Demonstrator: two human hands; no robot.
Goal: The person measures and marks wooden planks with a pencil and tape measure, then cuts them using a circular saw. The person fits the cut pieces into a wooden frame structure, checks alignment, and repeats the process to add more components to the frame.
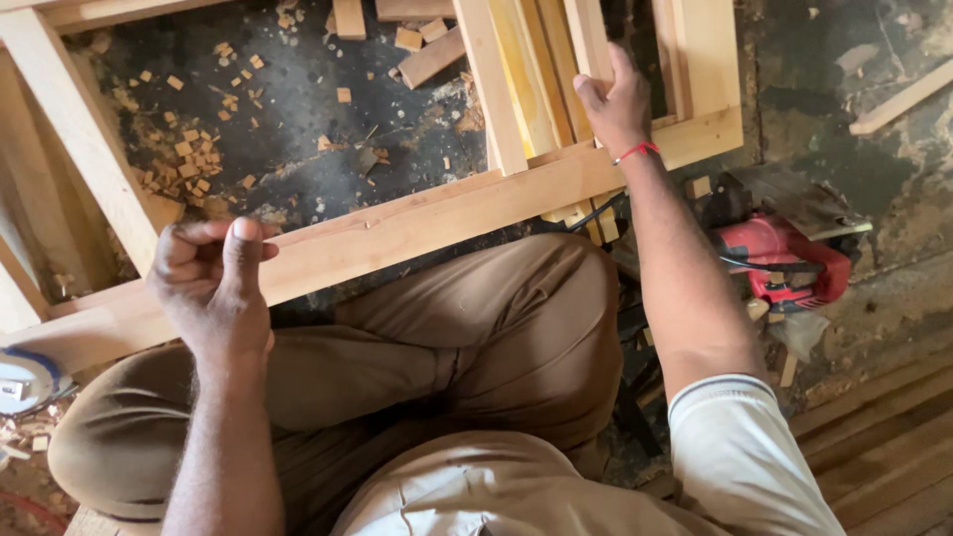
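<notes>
— Two hands are busy here. What is each one doing?

— His right hand (613,104) is stretched far out. It is closed around a thin wooden slat (586,40) that stands inside the wooden frame (417,223). The thumb is on one side of the slat and the fingers wrap round the other.

— And the other one?

— His left hand (213,283) is lifted up near his knee, just in front of the frame's long front rail. The fingers are curled in and the thumb presses on them, like pinching something tiny. I cannot tell if anything is in there.

— Where is the frame?

— It lies flat on the dark floor (298,129), right in front of his crossed legs. The slat sits toward the far right part of it, beside other pale boards.

— So what part of the job is this?

— I think he is setting that slat into place in the frame. It looks like the middle of the work, not the end.

— What does the next move need?

— A steady hold, I think, so the slat stays straight against the rail.

— Anything else nearby?

— Little wood chips (189,149) on the floor, and a red power tool (784,263) by his right arm.
</notes>
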